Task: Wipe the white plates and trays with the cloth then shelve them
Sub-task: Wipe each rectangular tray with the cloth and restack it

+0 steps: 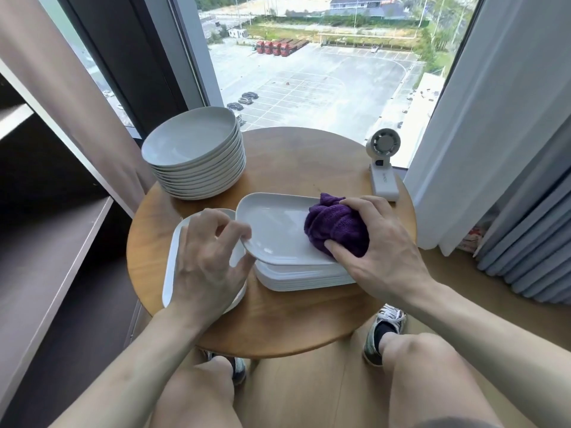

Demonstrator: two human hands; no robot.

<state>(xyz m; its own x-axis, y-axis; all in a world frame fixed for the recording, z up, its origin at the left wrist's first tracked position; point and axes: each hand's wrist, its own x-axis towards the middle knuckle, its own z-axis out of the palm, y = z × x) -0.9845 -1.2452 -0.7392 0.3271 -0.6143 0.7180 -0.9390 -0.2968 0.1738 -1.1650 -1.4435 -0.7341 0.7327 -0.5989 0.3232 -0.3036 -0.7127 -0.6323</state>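
Cloth [336, 228], purple and bunched up, lies on the right part of the top tray [278, 230], and the right hand [380, 242] curls around it from above, thumb on the near side and fingers over the far side, pressing it onto the tray. This white tray rests on the stack of trays [302, 278] in the middle of the round wooden worktop [293, 156], with its left end jutting past the stack. The left hand [210, 257] pinches that left rim, fingers bent on top and thumb beneath. Below the left hand, just beside the stack on its left, lies 1 more flat white dish [171, 257], partly hidden by the hand. At the far left of the worktop stands the stack of plates [197, 156], white and deep, well apart from the hands. A small white fan [383, 162] stands at the far right edge. A dark shelf [46, 242] runs along the left side, and a window [309, 72] is beyond the worktop.
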